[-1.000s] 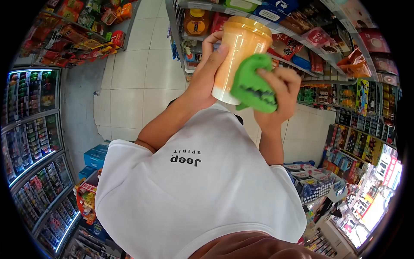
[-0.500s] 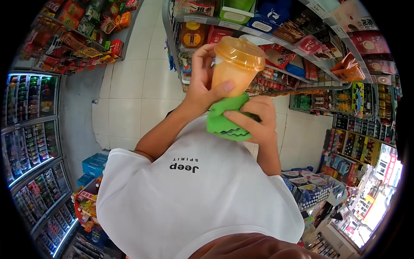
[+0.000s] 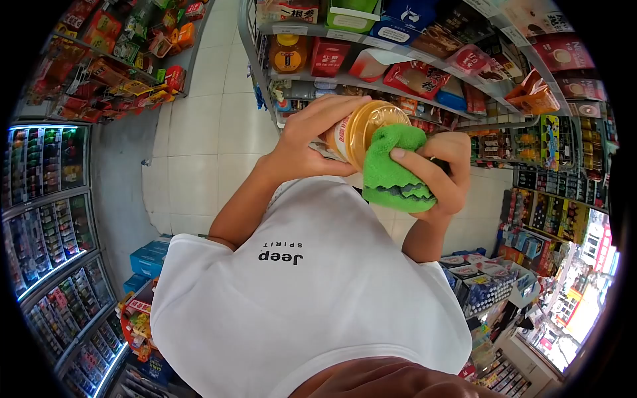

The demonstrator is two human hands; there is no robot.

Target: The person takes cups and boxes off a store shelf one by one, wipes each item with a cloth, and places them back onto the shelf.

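Tiled floor (image 3: pixel 192 123) | tilted cup (image 3: pixel 338 138), glossy amber lid (image 3: pixel 378 118) | left hand (image 3: pixel 306 140) half-curled round cup | right hand (image 3: pixel 446 174) pinching green cloth (image 3: pixel 393 171)

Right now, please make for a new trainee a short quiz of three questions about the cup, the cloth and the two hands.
1. True or false: the lid is on the cup.
2. Fill in: the cup is held by the person's ____ hand.
3. Choose one: the green cloth, held by the other hand, is touching
A) the shirt
B) the lid
C) the shelf

Key: 1 true; 2 left; 3 B.
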